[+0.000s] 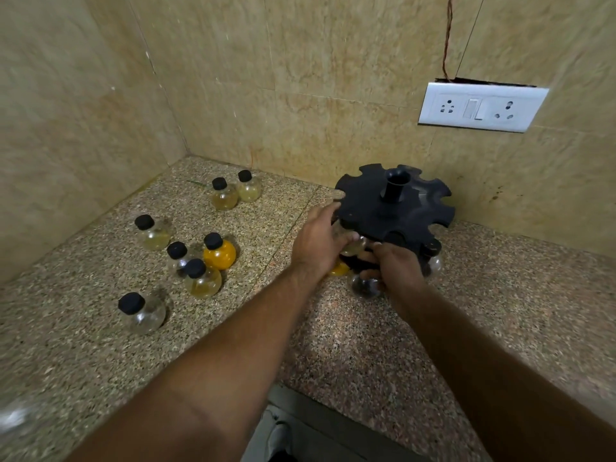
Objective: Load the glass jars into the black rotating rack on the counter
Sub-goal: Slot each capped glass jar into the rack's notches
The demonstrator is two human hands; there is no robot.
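The black rotating rack stands far right. Left hand fingers curl round a pale-filled jar at its near edge; right hand finger state cannot be told. Seven capped jars stand left.

left forearm is stretched forward, bare | left hand: back turned up, fingers curled forward, thumb lifted | right hand: knuckles turned to camera, fingers curled under | hands held just beside each other, grips kinda blurred
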